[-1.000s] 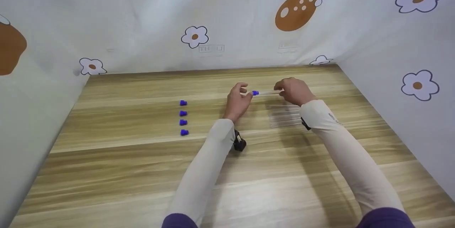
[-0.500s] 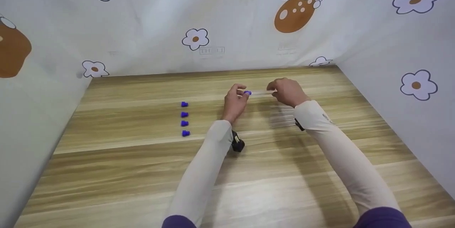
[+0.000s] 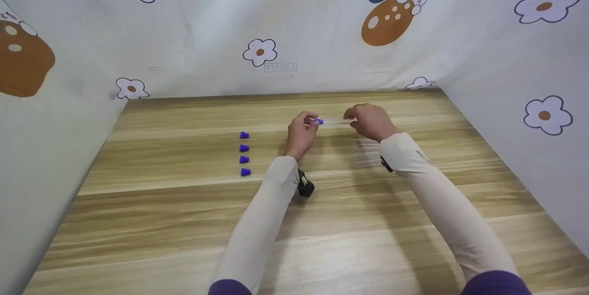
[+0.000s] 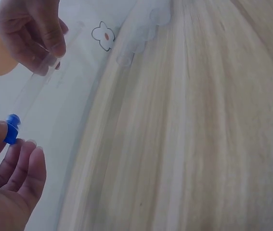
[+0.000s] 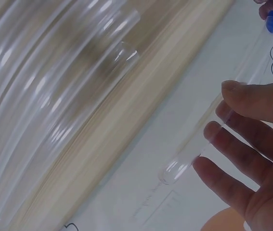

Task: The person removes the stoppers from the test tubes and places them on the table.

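Observation:
A clear test tube (image 5: 189, 149) with a rounded end is held level above the table between both hands. My right hand (image 3: 373, 121) grips its body between thumb and fingers. At the tube's other end sits a blue stopper (image 4: 12, 128), pinched by the thumb and fingers of my left hand (image 3: 302, 135). In the left wrist view the stopper lies right at the tube's mouth. Several more blue stoppers (image 3: 244, 148) lie in a column on the table, left of my left hand. Several clear test tubes (image 5: 54, 91) lie side by side below my right hand, partly hidden by its sleeve.
The wood-grain table (image 3: 175, 221) is bounded by a pale patterned curtain (image 3: 202, 23) at the back and both sides. A black wrist-worn device (image 3: 305, 184) hangs under the left cuff.
My left fingers, first at the stopper's outer end, now close over more of it. Both hands shifted slightly left with the tube. The loose stoppers and tubes stay put on the table.

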`<action>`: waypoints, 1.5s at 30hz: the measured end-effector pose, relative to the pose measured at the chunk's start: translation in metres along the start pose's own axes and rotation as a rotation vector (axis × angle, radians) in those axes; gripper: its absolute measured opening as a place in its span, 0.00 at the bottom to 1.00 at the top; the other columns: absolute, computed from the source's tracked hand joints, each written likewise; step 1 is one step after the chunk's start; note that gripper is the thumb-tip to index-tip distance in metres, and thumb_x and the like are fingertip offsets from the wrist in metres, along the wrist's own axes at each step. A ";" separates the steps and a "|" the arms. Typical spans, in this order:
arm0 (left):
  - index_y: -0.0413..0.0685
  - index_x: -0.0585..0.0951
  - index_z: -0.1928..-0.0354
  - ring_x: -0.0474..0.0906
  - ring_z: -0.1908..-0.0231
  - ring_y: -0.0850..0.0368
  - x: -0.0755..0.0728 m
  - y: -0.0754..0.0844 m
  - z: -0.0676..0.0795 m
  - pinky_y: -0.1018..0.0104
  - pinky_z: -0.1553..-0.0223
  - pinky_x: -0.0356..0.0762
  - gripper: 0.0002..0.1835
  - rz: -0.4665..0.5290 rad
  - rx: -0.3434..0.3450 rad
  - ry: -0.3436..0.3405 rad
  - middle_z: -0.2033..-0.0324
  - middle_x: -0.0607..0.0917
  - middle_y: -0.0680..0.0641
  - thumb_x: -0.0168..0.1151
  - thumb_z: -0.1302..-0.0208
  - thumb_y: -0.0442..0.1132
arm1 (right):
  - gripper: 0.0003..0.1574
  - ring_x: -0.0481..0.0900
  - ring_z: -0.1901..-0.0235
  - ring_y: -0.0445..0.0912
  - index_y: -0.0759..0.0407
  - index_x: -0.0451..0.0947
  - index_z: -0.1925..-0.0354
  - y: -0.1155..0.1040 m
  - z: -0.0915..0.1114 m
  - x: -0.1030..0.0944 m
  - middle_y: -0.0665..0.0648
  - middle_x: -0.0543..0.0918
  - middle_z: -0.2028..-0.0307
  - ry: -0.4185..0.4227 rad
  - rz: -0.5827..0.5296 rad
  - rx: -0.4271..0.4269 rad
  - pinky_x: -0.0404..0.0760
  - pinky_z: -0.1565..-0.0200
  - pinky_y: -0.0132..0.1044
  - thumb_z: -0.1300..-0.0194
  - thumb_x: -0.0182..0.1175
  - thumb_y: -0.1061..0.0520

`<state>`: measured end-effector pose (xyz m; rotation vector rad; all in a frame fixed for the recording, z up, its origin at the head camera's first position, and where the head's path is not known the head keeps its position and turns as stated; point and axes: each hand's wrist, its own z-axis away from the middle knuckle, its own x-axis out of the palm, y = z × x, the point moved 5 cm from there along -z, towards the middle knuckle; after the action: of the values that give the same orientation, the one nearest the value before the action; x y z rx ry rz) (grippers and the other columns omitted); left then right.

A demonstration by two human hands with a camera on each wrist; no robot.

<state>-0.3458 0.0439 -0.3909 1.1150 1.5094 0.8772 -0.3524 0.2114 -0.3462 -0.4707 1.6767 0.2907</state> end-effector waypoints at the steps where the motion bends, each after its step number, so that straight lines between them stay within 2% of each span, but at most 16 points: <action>1: 0.37 0.80 0.53 0.80 0.59 0.50 0.000 0.000 0.000 0.64 0.57 0.78 0.10 -0.006 0.005 0.002 0.61 0.84 0.40 0.56 0.33 0.32 | 0.14 0.83 0.57 0.55 0.61 0.83 0.54 0.000 0.000 0.000 0.61 0.86 0.57 0.001 -0.006 -0.002 0.81 0.56 0.50 0.39 0.61 0.65; 8: 0.35 0.80 0.53 0.80 0.58 0.49 -0.001 0.002 0.001 0.63 0.55 0.78 0.10 -0.007 0.011 0.019 0.59 0.85 0.40 0.56 0.34 0.32 | 0.14 0.82 0.54 0.57 0.64 0.81 0.53 -0.001 0.002 0.000 0.63 0.85 0.55 0.013 -0.059 0.001 0.80 0.53 0.52 0.38 0.59 0.66; 15: 0.37 0.81 0.54 0.80 0.59 0.51 0.000 0.003 0.000 0.66 0.57 0.78 0.10 -0.006 -0.008 0.016 0.60 0.85 0.41 0.59 0.35 0.34 | 0.13 0.83 0.56 0.57 0.64 0.82 0.55 -0.002 0.003 -0.001 0.63 0.85 0.57 0.026 -0.049 0.007 0.80 0.54 0.52 0.39 0.60 0.66; 23: 0.36 0.82 0.58 0.81 0.67 0.56 -0.001 0.000 0.002 0.70 0.65 0.80 0.09 0.046 -0.011 0.022 0.62 0.86 0.39 0.58 0.34 0.34 | 0.15 0.83 0.56 0.57 0.64 0.81 0.53 -0.005 0.005 -0.002 0.64 0.85 0.56 0.048 -0.030 -0.019 0.80 0.56 0.52 0.39 0.59 0.69; 34: 0.34 0.85 0.65 0.79 0.73 0.61 -0.008 0.001 0.001 0.73 0.71 0.78 0.09 0.054 -0.043 0.066 0.65 0.86 0.36 0.56 0.34 0.30 | 0.12 0.85 0.62 0.55 0.62 0.84 0.59 -0.012 0.009 -0.004 0.61 0.87 0.62 0.232 0.015 -0.086 0.82 0.61 0.50 0.42 0.62 0.70; 41: 0.35 0.82 0.75 0.77 0.76 0.62 -0.013 -0.001 0.002 0.74 0.76 0.75 0.11 0.123 -0.111 0.077 0.70 0.86 0.39 0.58 0.36 0.30 | 0.11 0.85 0.64 0.55 0.64 0.83 0.62 -0.021 0.016 0.004 0.62 0.87 0.64 0.437 0.095 -0.197 0.83 0.64 0.47 0.45 0.63 0.71; 45: 0.31 0.82 0.74 0.77 0.77 0.63 -0.016 -0.004 0.003 0.74 0.76 0.76 0.11 0.178 -0.198 0.054 0.68 0.86 0.36 0.57 0.35 0.31 | 0.09 0.85 0.68 0.54 0.66 0.83 0.64 -0.026 0.021 0.008 0.62 0.87 0.66 0.569 0.179 -0.293 0.84 0.68 0.45 0.44 0.61 0.73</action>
<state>-0.3432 0.0277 -0.3907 1.0980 1.3482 1.1616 -0.3232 0.1965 -0.3554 -0.6642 2.2501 0.5790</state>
